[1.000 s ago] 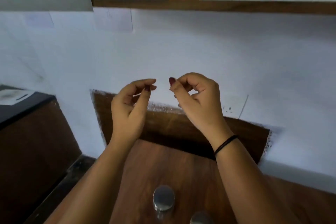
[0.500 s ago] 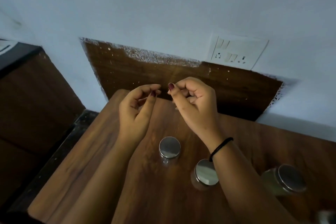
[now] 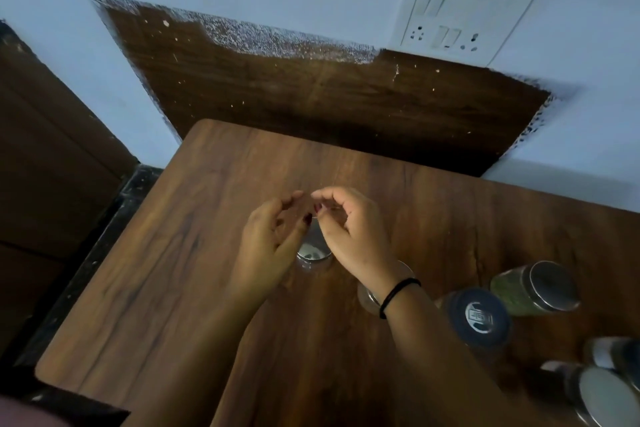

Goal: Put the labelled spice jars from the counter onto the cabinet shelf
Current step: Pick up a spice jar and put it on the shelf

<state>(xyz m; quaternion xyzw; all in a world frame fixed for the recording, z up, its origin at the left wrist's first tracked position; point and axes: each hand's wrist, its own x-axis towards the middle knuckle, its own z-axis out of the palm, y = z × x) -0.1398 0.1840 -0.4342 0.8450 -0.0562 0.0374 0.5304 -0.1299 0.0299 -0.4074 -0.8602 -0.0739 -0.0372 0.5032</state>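
Reach step, by my reading: left hand, fingers loosely spread, and right hand, fingers curled on nothing, hover over the steel-lidded jar on the counter (more jars wait near right) – next calls for lowering and gripping it

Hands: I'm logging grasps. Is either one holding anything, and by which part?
No jar is held. The left hand and right hand hover above a steel-lidded jar; whether the right fingertips pinch something tiny cannot be told.

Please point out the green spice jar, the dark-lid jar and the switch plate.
green spice jar (image 3: 512,295): head view, green glass side.
dark-lid jar (image 3: 479,319): head view, middle of lid.
switch plate (image 3: 460,20): head view, white face.
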